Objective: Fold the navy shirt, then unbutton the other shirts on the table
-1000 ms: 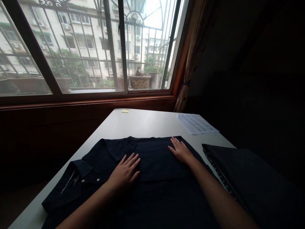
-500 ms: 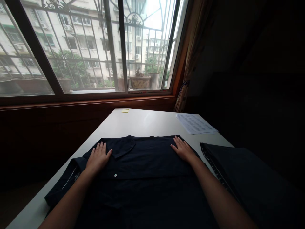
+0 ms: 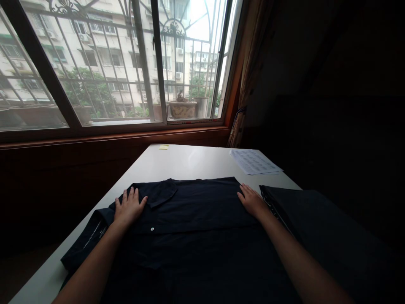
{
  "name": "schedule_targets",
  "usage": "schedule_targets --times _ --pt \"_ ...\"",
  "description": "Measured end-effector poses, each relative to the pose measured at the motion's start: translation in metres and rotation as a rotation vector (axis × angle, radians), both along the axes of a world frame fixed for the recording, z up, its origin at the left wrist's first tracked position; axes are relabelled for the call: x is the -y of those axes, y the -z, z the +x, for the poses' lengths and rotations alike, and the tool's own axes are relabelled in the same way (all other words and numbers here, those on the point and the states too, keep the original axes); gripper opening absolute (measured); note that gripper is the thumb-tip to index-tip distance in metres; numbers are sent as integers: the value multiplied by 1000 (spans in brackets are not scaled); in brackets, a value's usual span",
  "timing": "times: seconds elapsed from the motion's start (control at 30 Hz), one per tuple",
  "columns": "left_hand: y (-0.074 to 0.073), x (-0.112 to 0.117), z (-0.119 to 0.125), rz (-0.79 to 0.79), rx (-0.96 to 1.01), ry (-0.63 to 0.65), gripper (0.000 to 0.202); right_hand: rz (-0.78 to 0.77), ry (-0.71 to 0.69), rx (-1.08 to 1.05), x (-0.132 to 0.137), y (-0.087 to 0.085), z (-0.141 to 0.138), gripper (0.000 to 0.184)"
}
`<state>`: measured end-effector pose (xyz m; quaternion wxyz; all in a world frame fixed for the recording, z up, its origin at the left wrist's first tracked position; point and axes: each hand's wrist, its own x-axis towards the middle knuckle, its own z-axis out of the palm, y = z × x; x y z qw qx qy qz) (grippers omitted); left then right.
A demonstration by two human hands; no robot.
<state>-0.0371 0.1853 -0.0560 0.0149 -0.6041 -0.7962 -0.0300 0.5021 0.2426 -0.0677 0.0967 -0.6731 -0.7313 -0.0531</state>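
Note:
A dark navy shirt (image 3: 196,207) lies spread on the white table (image 3: 196,158), its collar toward the left and a small white button (image 3: 152,229) showing on its front. My left hand (image 3: 129,207) rests flat on the shirt near the collar, fingers spread. At the shirt's right edge, my right hand (image 3: 253,200) lies palm down with fingers stretched out, touching the cloth's border. Neither hand grips anything. My forearms cover parts of the shirt's sides, and its near part fades into shadow.
Right of the shirt lies another dark folded cloth (image 3: 316,219). Printed paper sheets (image 3: 255,161) sit at the table's far right, and a yellow sticky note (image 3: 163,147) at the far left corner. Beyond the table is a window (image 3: 190,84) with a tied curtain (image 3: 238,122) beside it.
My right hand has slid rightward from the shirt's top to its right edge. My left hand stays flat near the collar. The view has shifted slightly.

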Motion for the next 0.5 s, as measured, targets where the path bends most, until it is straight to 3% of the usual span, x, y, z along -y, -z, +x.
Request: schedule_targets --times 0.1,0.2,0.37,0.43,0.5 --pt "-1 1 1 3 19 6 78 115 -47 -19 28 -6 -8 50" --pt "0 2 -1 30 26 32 75 286 -262 -90 74 -17 -19 43" --pt "-3 2 -4 163 83 108 68 186 -486 -197 163 -33 -23 37" --pt "-12 4 2 254 125 239 60 107 -519 -242 194 -34 -16 35" --pt "-25 12 15 331 171 483 50 4 -533 -297 219 -33 -7 33"
